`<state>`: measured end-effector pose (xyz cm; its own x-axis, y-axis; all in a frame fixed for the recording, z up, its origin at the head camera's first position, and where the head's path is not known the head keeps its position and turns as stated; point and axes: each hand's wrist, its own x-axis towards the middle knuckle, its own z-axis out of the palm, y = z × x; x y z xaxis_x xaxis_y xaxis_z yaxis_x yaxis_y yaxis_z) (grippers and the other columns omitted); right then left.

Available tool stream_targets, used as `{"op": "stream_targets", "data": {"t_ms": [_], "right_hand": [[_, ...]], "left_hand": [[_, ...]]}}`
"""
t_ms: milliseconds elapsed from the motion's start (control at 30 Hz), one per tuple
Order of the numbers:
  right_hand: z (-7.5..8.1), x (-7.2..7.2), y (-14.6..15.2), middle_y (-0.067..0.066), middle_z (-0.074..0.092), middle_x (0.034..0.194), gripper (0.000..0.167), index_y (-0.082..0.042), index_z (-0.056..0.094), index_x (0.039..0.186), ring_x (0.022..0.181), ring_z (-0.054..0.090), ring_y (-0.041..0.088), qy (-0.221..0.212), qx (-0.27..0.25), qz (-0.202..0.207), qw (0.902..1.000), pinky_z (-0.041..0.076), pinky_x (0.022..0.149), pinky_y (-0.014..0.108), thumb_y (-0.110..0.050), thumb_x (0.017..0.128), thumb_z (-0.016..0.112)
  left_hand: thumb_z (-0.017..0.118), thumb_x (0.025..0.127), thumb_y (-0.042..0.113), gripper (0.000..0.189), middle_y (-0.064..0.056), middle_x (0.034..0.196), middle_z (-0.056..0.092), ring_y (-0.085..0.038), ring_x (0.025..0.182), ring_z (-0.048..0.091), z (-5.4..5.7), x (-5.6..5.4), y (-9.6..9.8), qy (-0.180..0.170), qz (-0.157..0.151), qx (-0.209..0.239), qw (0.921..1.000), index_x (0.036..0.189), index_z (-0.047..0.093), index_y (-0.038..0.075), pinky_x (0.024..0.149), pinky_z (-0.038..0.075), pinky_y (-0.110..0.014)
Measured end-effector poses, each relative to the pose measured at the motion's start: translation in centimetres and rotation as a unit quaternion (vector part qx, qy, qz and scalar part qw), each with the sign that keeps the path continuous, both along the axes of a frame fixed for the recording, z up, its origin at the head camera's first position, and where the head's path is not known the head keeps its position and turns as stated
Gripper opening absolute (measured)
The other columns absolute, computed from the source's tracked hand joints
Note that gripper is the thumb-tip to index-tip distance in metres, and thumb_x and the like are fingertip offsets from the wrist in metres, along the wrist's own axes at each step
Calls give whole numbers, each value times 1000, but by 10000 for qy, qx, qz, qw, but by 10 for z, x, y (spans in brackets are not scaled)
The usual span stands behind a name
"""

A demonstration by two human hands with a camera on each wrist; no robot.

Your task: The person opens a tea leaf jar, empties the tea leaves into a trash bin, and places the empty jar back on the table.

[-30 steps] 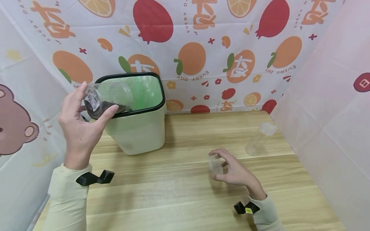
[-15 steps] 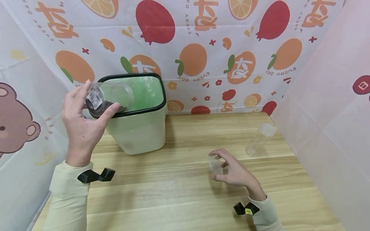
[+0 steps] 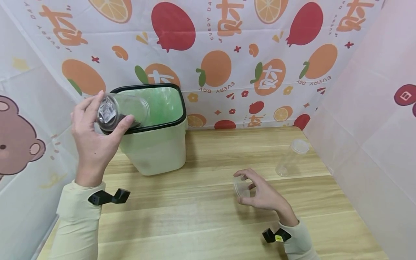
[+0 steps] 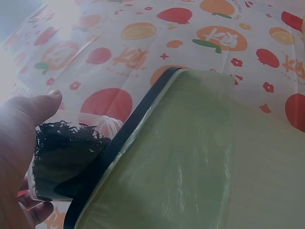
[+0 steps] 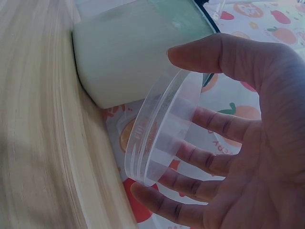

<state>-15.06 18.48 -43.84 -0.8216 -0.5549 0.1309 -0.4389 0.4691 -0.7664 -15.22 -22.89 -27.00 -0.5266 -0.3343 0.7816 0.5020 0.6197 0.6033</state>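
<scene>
My left hand (image 3: 94, 141) grips a clear plastic jar (image 3: 131, 106) near its base, where a white label shows. The jar lies tipped over the rim of a pale green bin (image 3: 162, 150), its mouth end inside. Dark, dry shreds like loose tea leaves (image 4: 71, 138) fill much of it in the left wrist view. A black rim and a green plastic liner (image 3: 165, 104) line the bin's top. Off to the right, just above the table, my right hand (image 3: 261, 191) holds a clear round lid (image 5: 164, 129) by its edge, between thumb and fingers.
A tall clear container with a cap (image 3: 292, 157) stands at the right back of the wooden table (image 3: 208, 216). Fruit-printed cloth (image 3: 217, 68) hangs directly behind the bin, and pale cloth walls close in both sides.
The left hand has turned the jar, so its labelled base faces the head camera more and fewer dark shreds show there. The right hand keeps the lid nearly still.
</scene>
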Motion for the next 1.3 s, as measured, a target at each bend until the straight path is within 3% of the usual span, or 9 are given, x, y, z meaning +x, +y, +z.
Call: {"op": "stream_targets", "data": {"t_ms": [167,433,767,967,1300], "right_hand": [[0,-1,0,7,57,135,68,-31,52,136,125,54,33,-28,-5,4,10000,56,87,36,-21,78,85],[1,-2,0,9,56,138,68,-31,52,137,126,54,37,-34,10,30,10000,57,88,39,-18,78,84],[-1,-2,1,1,55,137,70,-32,52,136,127,54,37,-74,4,-11,10000,56,88,39,-12,77,84],[-2,-2,2,-2,55,137,71,-33,52,136,126,54,35,-57,-23,-29,10000,57,87,38,-13,77,84],[-3,-2,3,10,56,137,71,-32,52,136,124,53,36,-34,-105,11,9999,57,86,39,-12,77,84]], "left_hand": [[87,74,19,68,16,133,55,0,123,39,-1,-2,-1,-103,21,18,9999,138,65,25,101,28,-25],[88,75,25,67,9,138,56,-1,125,38,-12,-17,-13,-138,108,-105,9998,137,65,29,101,28,-26],[89,74,26,67,8,139,57,2,121,37,-15,-23,-15,-343,246,-117,9990,137,65,32,100,28,-26],[89,74,27,65,3,141,59,2,122,37,-15,-25,-15,-313,240,-156,9991,136,67,27,101,28,-28],[89,74,29,63,-1,140,60,-1,125,38,-17,-29,-16,-137,102,-266,9995,133,69,24,103,28,-31]]}}
